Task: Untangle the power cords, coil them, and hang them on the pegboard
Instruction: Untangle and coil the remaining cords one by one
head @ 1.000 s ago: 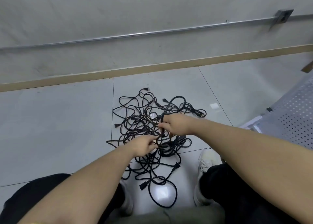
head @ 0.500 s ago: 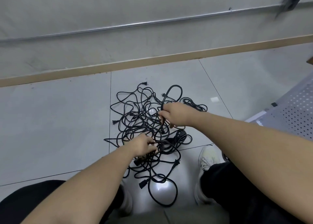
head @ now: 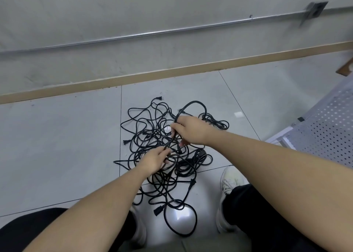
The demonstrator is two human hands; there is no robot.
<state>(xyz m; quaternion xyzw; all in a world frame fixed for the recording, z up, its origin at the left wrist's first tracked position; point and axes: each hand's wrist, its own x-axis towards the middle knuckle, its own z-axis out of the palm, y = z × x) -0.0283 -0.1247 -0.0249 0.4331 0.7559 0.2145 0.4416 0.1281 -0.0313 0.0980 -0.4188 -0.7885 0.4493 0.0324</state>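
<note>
A tangled heap of black power cords (head: 152, 137) lies on the grey tiled floor in front of me. My right hand (head: 189, 130) grips a thick black cord whose loop (head: 193, 103) arches up behind the hand. That same cord runs down and left to my left hand (head: 155, 160), which pinches it just above the heap. Several plugs stick out of the tangle, one at the far edge (head: 159, 98) and one near my feet (head: 159, 211). A white perforated pegboard (head: 324, 129) lies at the right.
A wall with a tan baseboard (head: 172, 73) and a metal conduit (head: 152, 33) runs across the back. My white shoe (head: 230, 183) stands right of the heap, my dark trouser legs frame the bottom. Bare floor tiles (head: 57, 146) spread to the left.
My right hand has lifted its cord loop higher and farther from me. My left hand has shifted a little lower and left, and the cord between the hands is drawn straighter.
</note>
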